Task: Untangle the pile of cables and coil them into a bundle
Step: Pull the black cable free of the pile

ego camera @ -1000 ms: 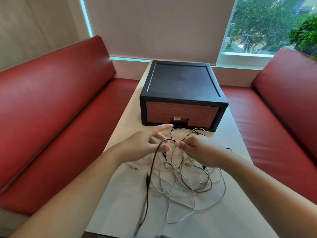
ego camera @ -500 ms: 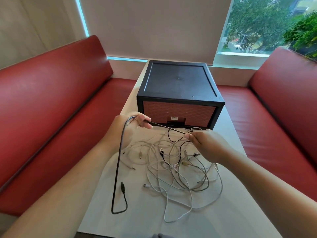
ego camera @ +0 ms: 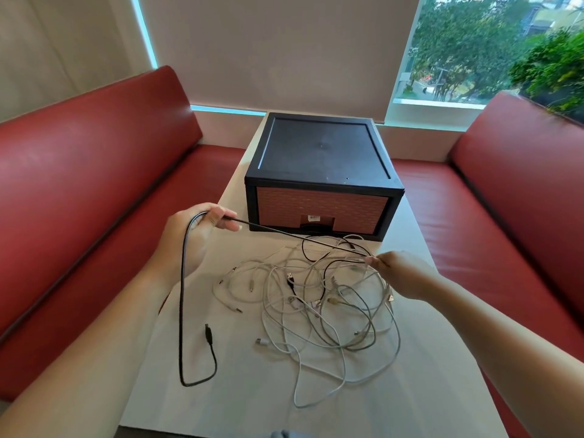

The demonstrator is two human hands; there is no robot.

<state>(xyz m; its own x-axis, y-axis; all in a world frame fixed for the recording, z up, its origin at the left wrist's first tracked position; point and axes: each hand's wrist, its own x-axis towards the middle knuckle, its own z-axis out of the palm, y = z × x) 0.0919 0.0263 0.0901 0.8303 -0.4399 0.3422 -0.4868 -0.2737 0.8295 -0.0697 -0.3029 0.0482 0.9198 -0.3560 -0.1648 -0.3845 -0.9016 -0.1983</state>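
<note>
The scene is taken by a single wide-angle camera worn on the person's head. It is set above the near end of the counter [ego camera: 221,406] and aimed forward and down along its length. The left hand [ego camera: 192,235] and right hand [ego camera: 401,273] are caught close below the lens, with the black cable [ego camera: 181,311] gripped in both. Both forearms are seen entering from the bottom corners. The tangle of cables [ego camera: 319,305] is framed just below centre, near the camera. The black box [ego camera: 322,153] is held at mid-frame, farther off. The far window [ego camera: 474,58] and blind [ego camera: 278,49] are taken in along the top. The left bench [ego camera: 88,172] and right bench [ego camera: 521,191] are taken in at the sides.
</note>
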